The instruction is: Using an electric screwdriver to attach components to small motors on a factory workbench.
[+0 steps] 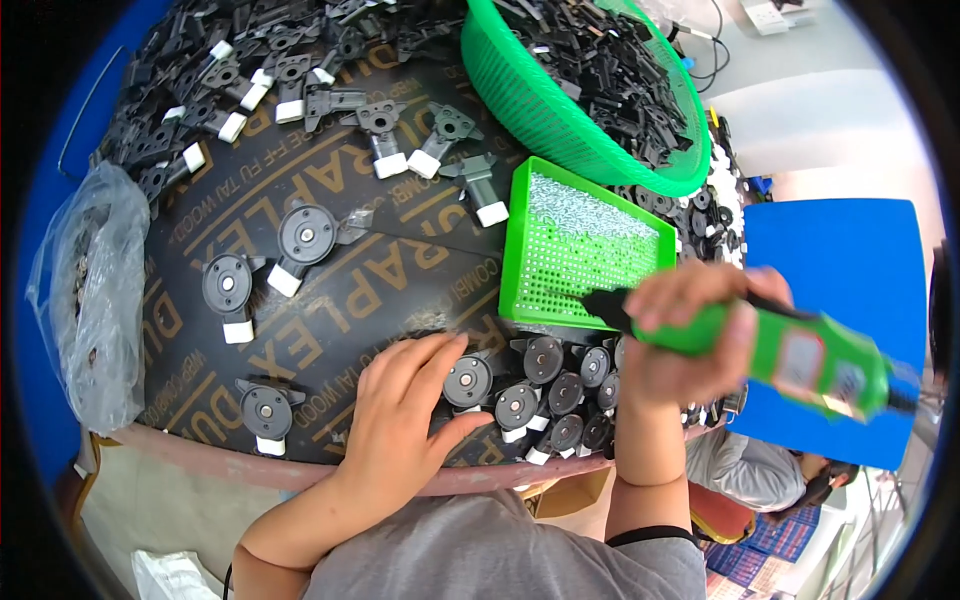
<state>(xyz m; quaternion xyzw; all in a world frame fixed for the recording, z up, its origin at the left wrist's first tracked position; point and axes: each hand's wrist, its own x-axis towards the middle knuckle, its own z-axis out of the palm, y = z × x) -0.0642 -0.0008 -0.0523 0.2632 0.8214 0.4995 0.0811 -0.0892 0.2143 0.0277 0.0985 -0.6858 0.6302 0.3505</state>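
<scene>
My right hand [690,325] is wrapped around a green electric screwdriver [815,360], slightly blurred. Its dark nose and thin bit point left over the near edge of a green perforated tray [512,255], which holds many small silvery screws [590,215]. On the black board, my left hand [405,395] rests with thumb and fingers apart beside a round black wheel-like part [467,380]. That part lies between thumb and forefinger; whether they touch it I cannot tell. Several similar round parts [543,358] with white tabs sit just right of it.
A big green basket [520,95] of small black pieces stands at the back. Black brackets with white ends [380,130] lie across the far board. Further left are round parts [307,233] and a clear plastic bag [95,300]. Another person [750,470] is at lower right.
</scene>
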